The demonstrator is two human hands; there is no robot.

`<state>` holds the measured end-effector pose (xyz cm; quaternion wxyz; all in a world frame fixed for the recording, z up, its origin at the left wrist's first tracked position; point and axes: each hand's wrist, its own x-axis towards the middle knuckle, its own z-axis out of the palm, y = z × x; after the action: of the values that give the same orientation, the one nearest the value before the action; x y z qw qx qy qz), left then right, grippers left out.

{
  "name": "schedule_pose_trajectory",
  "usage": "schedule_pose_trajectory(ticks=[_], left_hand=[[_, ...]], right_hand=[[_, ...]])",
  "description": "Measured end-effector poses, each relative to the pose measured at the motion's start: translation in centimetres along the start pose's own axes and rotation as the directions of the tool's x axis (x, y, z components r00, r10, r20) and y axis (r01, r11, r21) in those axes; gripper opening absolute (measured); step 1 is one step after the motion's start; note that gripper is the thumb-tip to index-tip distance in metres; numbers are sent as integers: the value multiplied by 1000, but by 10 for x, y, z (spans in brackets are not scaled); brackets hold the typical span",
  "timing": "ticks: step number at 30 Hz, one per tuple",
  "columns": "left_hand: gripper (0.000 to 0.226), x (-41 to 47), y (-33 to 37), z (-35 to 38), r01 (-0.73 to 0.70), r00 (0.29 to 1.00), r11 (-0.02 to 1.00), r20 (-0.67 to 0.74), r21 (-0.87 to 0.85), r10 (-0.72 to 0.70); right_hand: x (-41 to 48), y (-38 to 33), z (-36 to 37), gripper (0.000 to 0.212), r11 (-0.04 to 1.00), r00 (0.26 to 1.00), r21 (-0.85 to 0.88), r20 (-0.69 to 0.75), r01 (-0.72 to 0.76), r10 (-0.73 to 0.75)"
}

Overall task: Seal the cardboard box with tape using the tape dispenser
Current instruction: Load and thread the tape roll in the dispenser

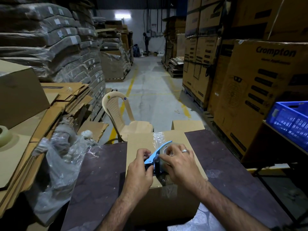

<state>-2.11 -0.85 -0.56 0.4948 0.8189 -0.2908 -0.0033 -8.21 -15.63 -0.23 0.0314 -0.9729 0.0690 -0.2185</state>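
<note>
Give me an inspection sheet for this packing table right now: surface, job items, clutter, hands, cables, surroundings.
Surface: dark table, scuffed, with the cardboard box standing on it.
Job's things: clear tape strip runs along the box's top seam; blue tape dispenser sits near the top's near edge.
Clutter: crumpled plastic bag at the table's left edge; spare tape roll and flattened cardboard on the stack beside it.
Grippers: left hand grips the dispenser's handle; right hand curls its fingers over the roll.
Cables: nothing seen on the table.
Surroundings: plastic chair beyond the box, blue crate at right, stacked cartons, a person far down the aisle.
</note>
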Motion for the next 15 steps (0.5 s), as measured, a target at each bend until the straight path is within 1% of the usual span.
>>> schedule_pose_trajectory(ticks=[2, 5, 8, 12, 15], left_hand=[[40, -1, 0, 0, -5, 1000, 1000, -6, -8, 5], [38, -2, -2, 1, -37, 999, 999, -25, 27, 37], [34, -5, -5, 6, -78, 996, 993, -43, 88, 82], [30, -8, -7, 9, -61, 993, 990, -91, 130, 73], [27, -12, -6, 13, -91, 986, 975, -119, 201, 116]], right_hand=[[4, -1, 0, 32, 1000, 1000, 20, 26, 12, -12], [8, -2, -3, 27, 988, 996, 151, 92, -15, 1], [10, 0, -2, 22, 977, 998, 215, 62, -2, -12], [14, 2, -3, 19, 952, 994, 303, 112, -53, 20], [16, 3, -4, 17, 933, 991, 348, 127, -85, 42]])
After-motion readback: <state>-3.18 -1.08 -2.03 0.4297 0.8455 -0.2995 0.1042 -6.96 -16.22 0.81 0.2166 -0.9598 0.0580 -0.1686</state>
